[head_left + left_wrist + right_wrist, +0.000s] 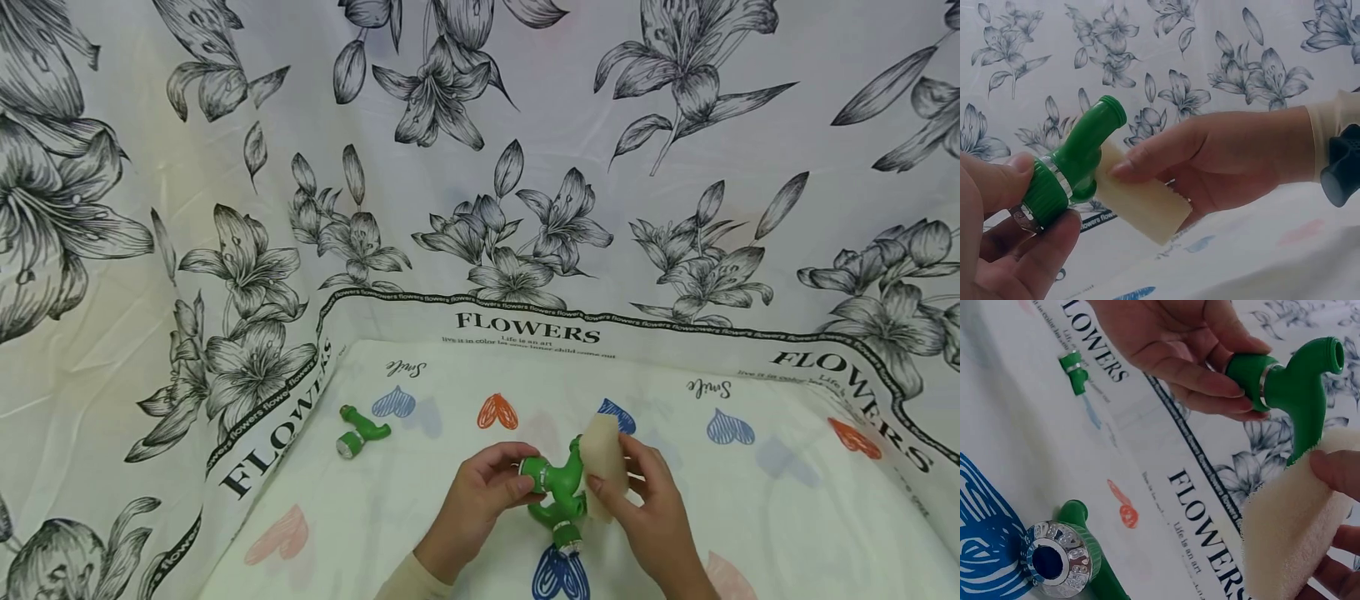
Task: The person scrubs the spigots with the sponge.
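My left hand [471,500] grips a green plastic tap [564,479] by its ribbed collar, which has a silver band. In my right hand [660,517] is a cream sponge [604,467], pinched between thumb and fingers. The sponge lies against the tap's body, with the spout [1110,111] sticking up free in the left wrist view. Below the hands, a second green tap [1060,556] rests on the cloth, its silver end facing the right wrist camera. The held tap partly covers it in the head view.
A third green tap [362,432] lies on the cloth to the far left. White cloth [420,533] printed with hearts covers the surface. Behind it and along the left side hangs a flower-printed curtain [525,167].
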Tool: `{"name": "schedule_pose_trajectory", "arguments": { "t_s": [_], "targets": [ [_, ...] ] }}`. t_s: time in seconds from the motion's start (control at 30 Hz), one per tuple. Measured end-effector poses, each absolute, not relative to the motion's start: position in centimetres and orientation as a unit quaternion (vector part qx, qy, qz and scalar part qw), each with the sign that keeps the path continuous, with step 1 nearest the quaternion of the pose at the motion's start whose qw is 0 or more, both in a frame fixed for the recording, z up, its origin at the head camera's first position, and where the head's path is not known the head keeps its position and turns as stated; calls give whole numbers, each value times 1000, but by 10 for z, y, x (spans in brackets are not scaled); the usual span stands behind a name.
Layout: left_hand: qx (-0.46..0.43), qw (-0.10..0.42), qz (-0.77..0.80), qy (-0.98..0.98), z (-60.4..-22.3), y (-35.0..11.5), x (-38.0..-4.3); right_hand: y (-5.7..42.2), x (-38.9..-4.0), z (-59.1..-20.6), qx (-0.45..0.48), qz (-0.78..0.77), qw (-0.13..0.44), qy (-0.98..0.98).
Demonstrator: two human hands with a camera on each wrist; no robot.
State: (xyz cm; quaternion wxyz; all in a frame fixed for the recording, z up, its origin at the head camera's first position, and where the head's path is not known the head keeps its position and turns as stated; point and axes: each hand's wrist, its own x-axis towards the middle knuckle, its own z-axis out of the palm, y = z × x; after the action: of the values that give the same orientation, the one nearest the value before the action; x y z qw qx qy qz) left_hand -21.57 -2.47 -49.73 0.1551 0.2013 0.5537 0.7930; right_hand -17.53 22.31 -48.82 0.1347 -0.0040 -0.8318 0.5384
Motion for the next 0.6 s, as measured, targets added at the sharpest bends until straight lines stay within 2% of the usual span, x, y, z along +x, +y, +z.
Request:
{"name": "schedule_pose_trajectory", "arguments": {
  "t_s": [0.3,0.6],
  "targets": [
    [197,153,789,561,-498,-25,-216,224,-176,-490,-12,541,123,-832],
    [165,138,804,555,-493,-25,-217,216,-168,-491,52,598,98,-793]
  ]
}}
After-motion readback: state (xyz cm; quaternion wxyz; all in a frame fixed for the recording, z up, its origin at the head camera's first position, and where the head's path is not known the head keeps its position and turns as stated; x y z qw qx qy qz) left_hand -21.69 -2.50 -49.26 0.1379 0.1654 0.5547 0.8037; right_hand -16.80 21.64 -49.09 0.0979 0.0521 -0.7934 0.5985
